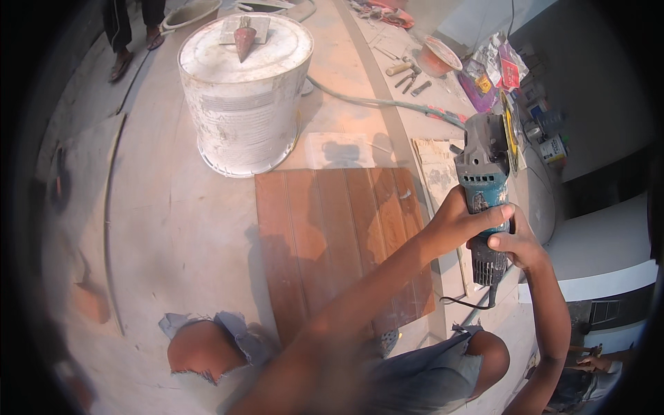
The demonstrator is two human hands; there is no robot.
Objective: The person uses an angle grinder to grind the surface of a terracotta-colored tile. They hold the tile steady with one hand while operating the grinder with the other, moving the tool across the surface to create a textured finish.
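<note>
An angle grinder (486, 190) with a teal body and dark head is held up at the right, its cord hanging from the lower end. My left hand (465, 223) is closed round the middle of the body. Lower down, my right hand (520, 241) also wraps it, thumb across the front. The thin yellowish disc (512, 131) stands edge-on at the grinder's upper right side. Below and left of the tool lies a brown tile (328, 235) with lengthwise grooves, partly covered by my left forearm and shadows.
A white bucket (242, 104) stands upside down beyond the tile, a red-handled pointed tool (244, 40) on top. Hand tools (408, 75), a reddish bowl (437, 57) and plastic packets (499, 68) lie at the far right. A green hose (373, 102) crosses the floor. Other people appear at the far left and lower right.
</note>
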